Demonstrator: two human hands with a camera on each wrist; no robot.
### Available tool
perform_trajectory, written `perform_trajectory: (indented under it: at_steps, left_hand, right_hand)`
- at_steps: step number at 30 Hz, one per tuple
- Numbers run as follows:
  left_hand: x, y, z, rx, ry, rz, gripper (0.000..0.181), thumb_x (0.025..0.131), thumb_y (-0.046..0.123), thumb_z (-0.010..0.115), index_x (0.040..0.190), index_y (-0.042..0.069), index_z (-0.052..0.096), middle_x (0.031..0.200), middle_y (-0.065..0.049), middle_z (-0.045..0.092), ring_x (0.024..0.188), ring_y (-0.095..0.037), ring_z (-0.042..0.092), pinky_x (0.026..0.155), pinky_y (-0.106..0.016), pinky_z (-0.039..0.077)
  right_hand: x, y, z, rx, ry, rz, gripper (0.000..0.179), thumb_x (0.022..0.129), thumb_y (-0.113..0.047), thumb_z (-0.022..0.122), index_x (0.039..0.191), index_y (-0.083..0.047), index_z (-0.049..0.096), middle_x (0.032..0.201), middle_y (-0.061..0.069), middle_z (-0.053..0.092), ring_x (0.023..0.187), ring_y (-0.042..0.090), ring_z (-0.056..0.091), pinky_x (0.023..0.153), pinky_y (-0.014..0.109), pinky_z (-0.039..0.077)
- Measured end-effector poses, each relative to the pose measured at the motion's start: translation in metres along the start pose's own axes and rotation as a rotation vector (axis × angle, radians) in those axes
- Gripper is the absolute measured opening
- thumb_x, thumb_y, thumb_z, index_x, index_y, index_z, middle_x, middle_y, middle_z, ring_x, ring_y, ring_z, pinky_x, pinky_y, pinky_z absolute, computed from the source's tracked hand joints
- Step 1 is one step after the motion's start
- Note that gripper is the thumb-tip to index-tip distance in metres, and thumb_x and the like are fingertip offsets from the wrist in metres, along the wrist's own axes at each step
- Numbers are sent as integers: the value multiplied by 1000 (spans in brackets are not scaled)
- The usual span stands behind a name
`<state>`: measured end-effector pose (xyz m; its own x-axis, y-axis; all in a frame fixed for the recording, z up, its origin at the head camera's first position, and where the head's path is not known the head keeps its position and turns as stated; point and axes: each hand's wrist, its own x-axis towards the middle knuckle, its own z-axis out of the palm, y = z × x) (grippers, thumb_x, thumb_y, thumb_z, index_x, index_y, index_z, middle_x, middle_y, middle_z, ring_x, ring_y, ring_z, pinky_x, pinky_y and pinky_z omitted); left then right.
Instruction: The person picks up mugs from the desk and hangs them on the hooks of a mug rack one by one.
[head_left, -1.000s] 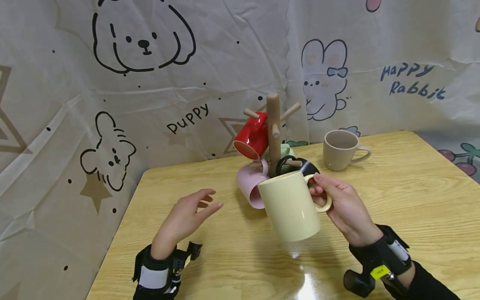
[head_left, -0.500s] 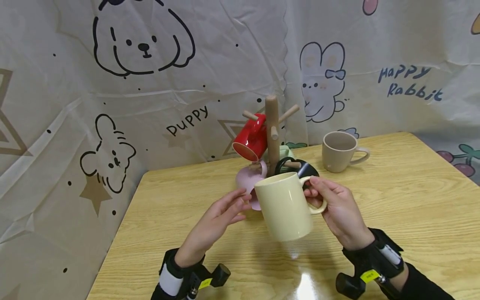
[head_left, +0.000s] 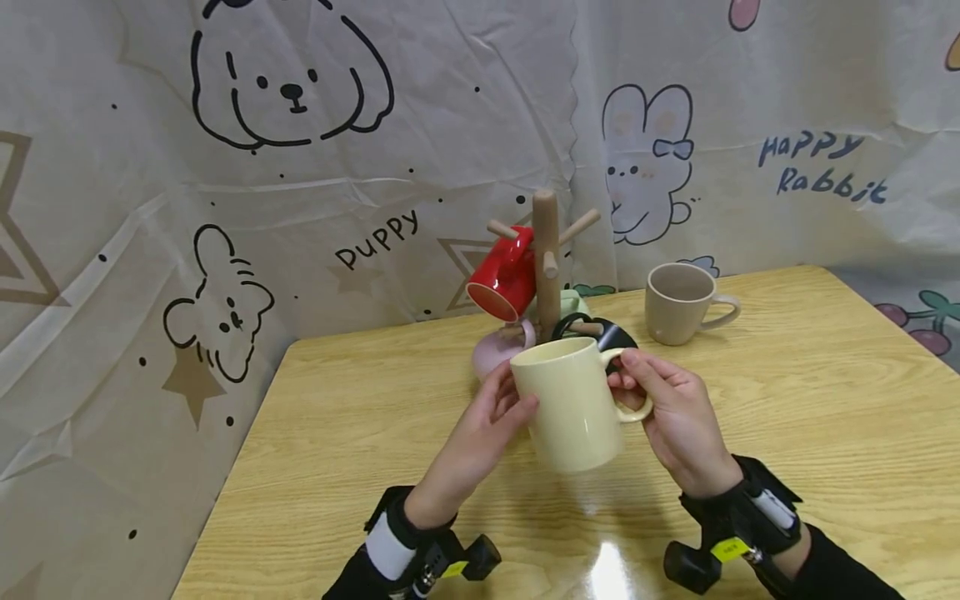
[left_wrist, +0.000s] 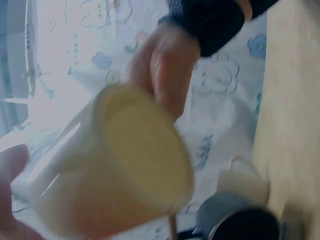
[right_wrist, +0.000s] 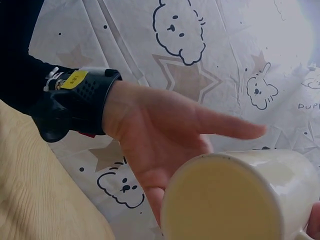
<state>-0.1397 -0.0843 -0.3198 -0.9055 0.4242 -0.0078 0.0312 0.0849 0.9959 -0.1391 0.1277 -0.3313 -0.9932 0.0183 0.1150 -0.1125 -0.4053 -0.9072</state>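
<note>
Above the table, a pale yellow mug (head_left: 570, 408) hangs slightly tilted. My right hand (head_left: 682, 421) pinches its handle between thumb and fingers. My left hand (head_left: 480, 433) is at the mug's left side, thumb in front and fingers by the rim. In the right wrist view the left thumb (right_wrist: 230, 125) is straight and apart from the wall; contact of the other fingers is hidden. The left wrist view shows the mug's base (left_wrist: 145, 150). Just behind stands a wooden mug tree (head_left: 546, 250) bearing a red mug (head_left: 504, 279), a pink mug (head_left: 495, 350) and a black mug (head_left: 617, 335).
A greyish-beige mug (head_left: 675, 308) stands upright at the table's back right. Something pale green (head_left: 576, 302) shows partly behind the mug tree's post. The wooden table (head_left: 360, 400) meets a printed cloth backdrop (head_left: 420, 100) along its back and left.
My left hand has moved right and up, from the left of the table to the yellow mug's side. The right hand keeps its hold on the handle, shifting slightly left.
</note>
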Motion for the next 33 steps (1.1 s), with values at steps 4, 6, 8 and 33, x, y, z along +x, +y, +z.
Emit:
perform_trajectory:
  at_steps: [4, 6, 8, 33]
  left_hand:
    - [9, -3, 15, -73, 35, -27, 79, 86, 43, 60, 144, 15, 16, 144, -10, 32, 131, -26, 34, 108, -46, 31]
    - [12, -5, 20, -114, 53, -42, 79, 83, 42, 64, 143, 16, 18, 139, -11, 37, 125, -26, 39, 105, -45, 34]
    - [15, -6, 25, -152, 74, -50, 79, 82, 39, 67, 141, 15, 20, 135, -10, 39, 121, -24, 42, 103, -42, 36]
    - [28, -3, 34, -349, 184, -19, 71, 76, 16, 73, 135, 20, 33, 126, -9, 47, 111, -22, 49, 93, -36, 43]
  right_hand:
    - [1, 1, 0, 6, 0, -20, 16, 91, -25, 55, 87, -17, 68, 75, -6, 57, 76, 3, 60, 73, 16, 52]
    - [1, 2, -1, -3, 2, -35, 16, 91, -24, 55, 88, -17, 68, 76, -6, 58, 76, 3, 59, 72, 16, 51]
    - [2, 3, 0, -6, 2, -45, 15, 91, -24, 55, 88, -17, 68, 76, -6, 58, 76, 3, 59, 72, 16, 51]
    - [11, -2, -8, -99, -114, 70, 20, 95, -29, 49, 97, -14, 62, 93, -6, 56, 90, 2, 57, 86, 16, 47]
